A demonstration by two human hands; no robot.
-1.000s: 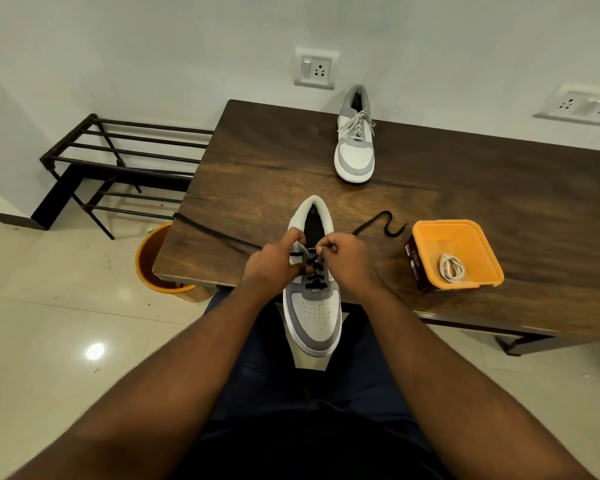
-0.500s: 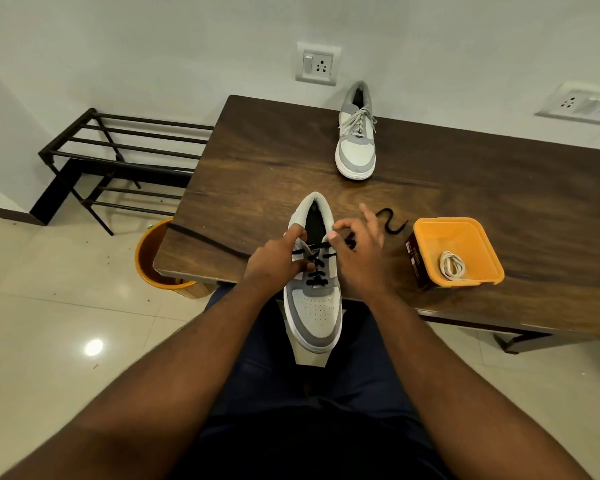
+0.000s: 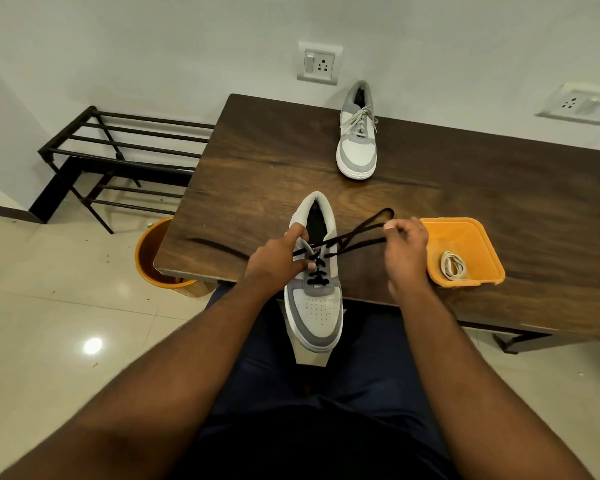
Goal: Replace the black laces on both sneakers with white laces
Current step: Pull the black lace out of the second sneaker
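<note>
The near grey-and-white sneaker sits at the front edge of the dark wooden counter, its toe jutting over the edge toward the person's lap. The left hand has its grip closed on the sneaker's left side, thumb up at the collar and fingers curled across the eyelet row. The right hand pinches the black lace between thumb and fingertips, holding it out to the right of the shoe — the lace runs taut from the upper eyelets to the fingers and loops past them, while the lower eyelets are still threaded in black. Just right of that hand stands an orange tray with a coiled white lace lying in it. At the far side of the counter, near the wall, the second sneaker stands laced in white. On the floor to the left are an orange bucket, partly under the counter's corner, and a black metal rack.
</note>
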